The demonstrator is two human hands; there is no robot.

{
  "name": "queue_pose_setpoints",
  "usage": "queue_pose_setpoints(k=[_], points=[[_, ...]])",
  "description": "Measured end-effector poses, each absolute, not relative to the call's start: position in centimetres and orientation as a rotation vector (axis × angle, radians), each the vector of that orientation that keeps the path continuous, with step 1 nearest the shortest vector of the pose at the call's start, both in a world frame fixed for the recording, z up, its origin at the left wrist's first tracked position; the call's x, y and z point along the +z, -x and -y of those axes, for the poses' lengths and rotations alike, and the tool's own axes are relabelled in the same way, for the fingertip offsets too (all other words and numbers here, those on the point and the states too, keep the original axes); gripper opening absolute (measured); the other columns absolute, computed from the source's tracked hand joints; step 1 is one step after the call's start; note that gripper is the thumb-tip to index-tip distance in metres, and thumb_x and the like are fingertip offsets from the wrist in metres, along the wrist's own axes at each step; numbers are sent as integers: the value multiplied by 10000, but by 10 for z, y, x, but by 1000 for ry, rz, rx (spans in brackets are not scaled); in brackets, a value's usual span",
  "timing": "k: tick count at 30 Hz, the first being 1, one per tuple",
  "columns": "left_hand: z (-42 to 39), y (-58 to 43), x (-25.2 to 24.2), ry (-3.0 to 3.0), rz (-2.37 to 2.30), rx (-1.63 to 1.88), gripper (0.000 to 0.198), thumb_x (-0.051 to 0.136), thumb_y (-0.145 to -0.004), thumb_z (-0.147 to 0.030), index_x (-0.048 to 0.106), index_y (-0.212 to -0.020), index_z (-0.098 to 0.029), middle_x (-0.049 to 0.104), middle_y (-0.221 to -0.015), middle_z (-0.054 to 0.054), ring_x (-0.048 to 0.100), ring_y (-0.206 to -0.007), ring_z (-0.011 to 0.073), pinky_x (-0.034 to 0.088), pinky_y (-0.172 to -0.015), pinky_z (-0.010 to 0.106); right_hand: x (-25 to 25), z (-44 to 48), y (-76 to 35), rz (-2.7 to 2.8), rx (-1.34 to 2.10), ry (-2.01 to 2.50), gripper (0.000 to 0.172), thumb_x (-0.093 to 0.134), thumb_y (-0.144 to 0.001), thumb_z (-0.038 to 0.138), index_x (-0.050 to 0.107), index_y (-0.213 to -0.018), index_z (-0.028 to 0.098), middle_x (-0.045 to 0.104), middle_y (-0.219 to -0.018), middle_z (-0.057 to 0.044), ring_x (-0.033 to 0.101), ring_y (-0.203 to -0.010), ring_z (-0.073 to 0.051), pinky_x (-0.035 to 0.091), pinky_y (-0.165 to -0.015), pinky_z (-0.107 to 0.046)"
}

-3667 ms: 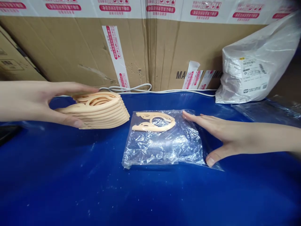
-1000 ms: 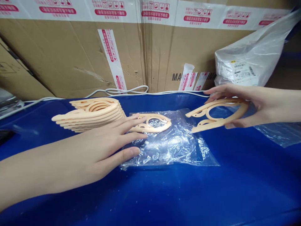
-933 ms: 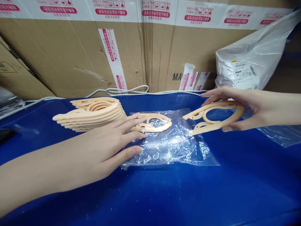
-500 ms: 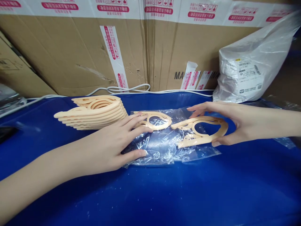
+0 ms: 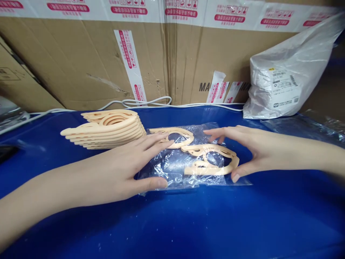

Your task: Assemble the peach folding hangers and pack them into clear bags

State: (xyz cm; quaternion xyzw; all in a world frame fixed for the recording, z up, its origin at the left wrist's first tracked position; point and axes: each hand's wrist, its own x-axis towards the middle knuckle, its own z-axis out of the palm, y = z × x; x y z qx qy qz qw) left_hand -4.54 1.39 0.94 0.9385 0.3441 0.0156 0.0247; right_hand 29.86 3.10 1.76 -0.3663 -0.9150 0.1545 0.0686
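Two cream plastic pieces with round openings lie on a clear plastic bag (image 5: 172,169) on the blue surface. My left hand (image 5: 126,165) rests with spread fingers on the bag's left side, its fingertips over the rear piece (image 5: 185,136). At the right end of the front piece (image 5: 229,165), my right hand (image 5: 250,147) has its thumb and fingers apart, the thumb at the piece's edge. Beyond my left hand stands a stack of several like cream pieces (image 5: 115,129).
Cardboard boxes (image 5: 88,54) with printed tape stand along the back. A white cable (image 5: 134,102) runs in front of them. At the back right sits a white plastic bag (image 5: 285,75) with a label. More clear plastic (image 5: 304,126) lies at the right.
The front piece has moved left and nearer to me, onto the bag. My right hand has moved left with it and its grip has loosened. My left thumb has shifted slightly.
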Motion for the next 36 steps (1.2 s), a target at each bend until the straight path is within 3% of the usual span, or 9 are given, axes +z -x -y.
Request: queue_pose_setpoints(k=[6, 12, 19, 23, 28, 36], points=[[-9, 42, 13, -2894, -1026, 115, 748, 483, -910, -638, 307, -1516, -237, 404, -1530, 99, 488, -1338, 291, 482, -1049, 428, 17, -36, -302, 2682, 735, 1114, 772, 706, -822, 418, 334, -1492, 330, 655, -1105, -48, 644, -980, -239, 540, -804, -356], [-10, 40, 8, -2869, -1053, 83, 745, 475, -907, -656, 312, -1510, -248, 390, -1543, 68, 459, -1362, 279, 453, -1082, 442, 2, -26, -273, 2576, 552, 1071, 708, 716, -789, 501, 465, -1410, 272, 668, -1101, -60, 638, -939, -244, 538, -796, -396], [-9, 37, 7, -2902, -1028, 140, 601, 424, -968, -562, 387, -1474, -239, 449, -1506, 84, 515, -1314, 273, 478, -1052, 431, 2, -34, -278, 2498, 883, 946, 631, 685, -860, 381, 436, -1425, 252, 707, -1079, -36, 662, -1000, -207, 519, -896, -367], [-9, 36, 4, -2936, -1006, 153, 603, 446, -960, -554, 399, -1469, -234, 446, -1506, 97, 525, -1300, 291, 496, -1024, 441, -6, -36, -274, 2443, 850, 937, 581, 700, -845, 409, 490, -1359, 238, 713, -1021, -38, 668, -929, -208, 527, -844, -377], [-11, 34, 2, -2920, -1020, 139, 614, 450, -955, -555, 388, -1475, -235, 448, -1505, 93, 524, -1299, 299, 500, -1019, 452, -12, -33, -265, 2429, 796, 976, 598, 729, -801, 485, 523, -1305, 239, 688, -1009, -38, 652, -875, -205, 513, -722, -340], [-14, 35, 2, -2861, -1033, 188, 666, 494, -933, -548, 332, -1494, -226, 526, -1437, 112, 577, -1238, 295, 538, -960, 413, -11, -30, -259, 2496, 522, 1061, 709, 694, -765, 624, 517, -1318, 217, 654, -910, -27, 622, -779, -202, 484, -688, -334]])
